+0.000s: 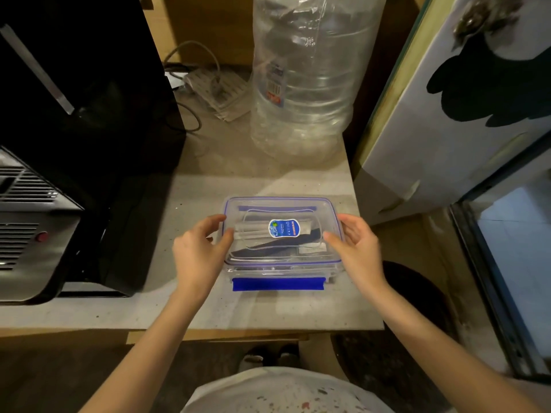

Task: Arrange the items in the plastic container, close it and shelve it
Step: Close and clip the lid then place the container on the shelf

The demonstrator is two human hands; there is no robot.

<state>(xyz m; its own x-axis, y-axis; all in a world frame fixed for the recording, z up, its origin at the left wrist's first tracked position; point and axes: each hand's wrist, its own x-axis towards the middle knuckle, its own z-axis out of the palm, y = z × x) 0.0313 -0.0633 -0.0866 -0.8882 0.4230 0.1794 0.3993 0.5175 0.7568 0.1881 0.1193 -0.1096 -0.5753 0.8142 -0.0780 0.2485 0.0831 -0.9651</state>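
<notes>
— How many boxes beside the jug (pixel 310 79)?
— One box (pixel 281 234), lid (pixel 283 210) on, one blue latch (pixel 278 284) showing.
— Hands?
— Two: left hand (pixel 198 251), right hand (pixel 356 245).
— Jugs?
— One, behind the box.

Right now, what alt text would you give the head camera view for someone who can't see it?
Two bare hands, the left hand and right hand, rest at either end of a clear plastic container with its lid on, on a pale speckled table. A blue latch faces the person; a large empty water bottle stands behind.
</notes>
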